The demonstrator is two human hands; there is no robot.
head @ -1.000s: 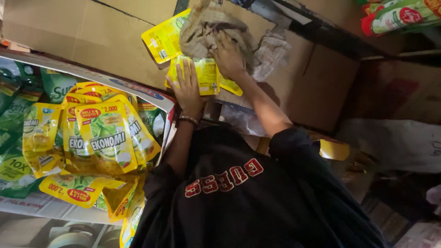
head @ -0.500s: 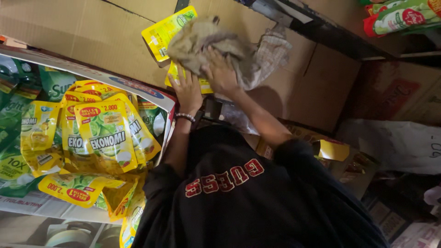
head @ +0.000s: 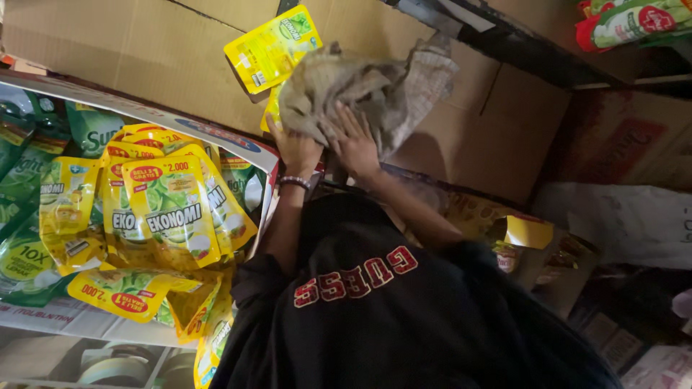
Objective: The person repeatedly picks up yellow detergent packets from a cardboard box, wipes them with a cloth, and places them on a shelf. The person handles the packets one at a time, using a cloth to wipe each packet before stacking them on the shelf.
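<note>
The grey rag (head: 367,90) covers most of the yellow sachet (head: 272,108) under it and hides the fingertips of the left hand (head: 297,150) and right hand (head: 355,144). The green pouches (head: 21,216) are cut off by the left edge. The packets (head: 634,21) at the top right run past the frame's corner.

Grey cloth (head: 367,90) now covers the lower yellow sachets — both hands (head: 328,144) press flat on it.
</note>
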